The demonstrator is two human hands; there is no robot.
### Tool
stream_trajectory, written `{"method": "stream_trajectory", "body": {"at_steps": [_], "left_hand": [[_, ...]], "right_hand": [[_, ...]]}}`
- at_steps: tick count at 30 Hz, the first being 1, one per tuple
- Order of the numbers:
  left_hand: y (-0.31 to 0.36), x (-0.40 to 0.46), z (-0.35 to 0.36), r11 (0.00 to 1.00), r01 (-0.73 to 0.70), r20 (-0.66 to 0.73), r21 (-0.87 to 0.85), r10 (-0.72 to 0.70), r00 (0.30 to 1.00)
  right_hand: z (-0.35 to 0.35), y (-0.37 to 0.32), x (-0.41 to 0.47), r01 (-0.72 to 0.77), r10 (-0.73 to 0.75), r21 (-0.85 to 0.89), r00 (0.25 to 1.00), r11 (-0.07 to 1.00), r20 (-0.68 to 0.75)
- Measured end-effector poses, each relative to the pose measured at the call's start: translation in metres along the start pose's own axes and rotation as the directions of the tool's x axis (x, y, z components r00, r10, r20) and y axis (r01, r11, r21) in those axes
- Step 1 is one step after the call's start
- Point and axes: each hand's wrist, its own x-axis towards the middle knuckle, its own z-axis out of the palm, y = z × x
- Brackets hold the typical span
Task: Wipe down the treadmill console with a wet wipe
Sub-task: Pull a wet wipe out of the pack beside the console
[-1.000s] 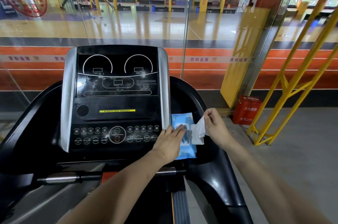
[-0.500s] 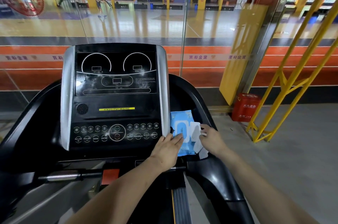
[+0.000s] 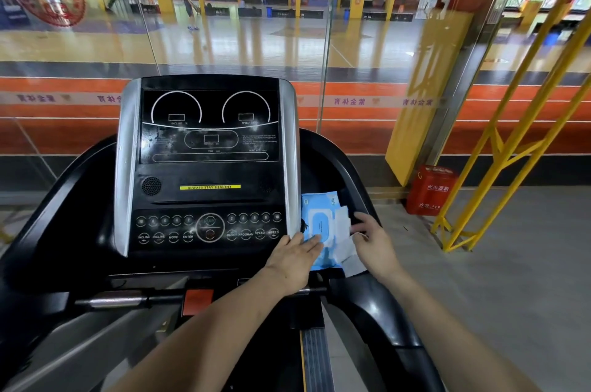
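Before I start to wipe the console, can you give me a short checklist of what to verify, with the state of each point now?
1. Wipe pack held steady: ok, the left hand rests flat on its near end.
2. A wet wipe is out of the pack: ok, it lies white beside the pack's right edge.
3. Wipe gripped in the right hand: not ok, the fingers look relaxed above it.
4. Pack lid closed again: cannot tell.
5. Console free of things: ok, nothing lies on the panel.
6. Console needs cleaning: ok, smudges show on the display.
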Motion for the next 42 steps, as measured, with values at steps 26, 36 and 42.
{"method": "stream_trajectory", "body": {"at_steps": [26, 36, 42], "left_hand": [[-0.007, -0.042, -0.001, 0.958, 0.212, -0.088, -0.192, -0.232, 0.969], [-0.024, -0.051, -0.034, 0.594, 0.137, -0.25, -0.793, -0.522, 0.815], [-0.044, -0.064, -0.06, 0.535, 0.102, -0.278, -0.838, -0.582, 0.764]], "right_hand": [[0.013, -0.032, 0.024, 0.325, -0.036, -0.519, 0.87, 0.791, 0.491], [0.002, -0.093, -0.008, 0.212, -0.26, 0.272, 0.953, 0.939, 0.156], [0.022, -0.133, -0.005, 0.21, -0.3, 0.419, 0.94, 0.883, 0.162]]}}
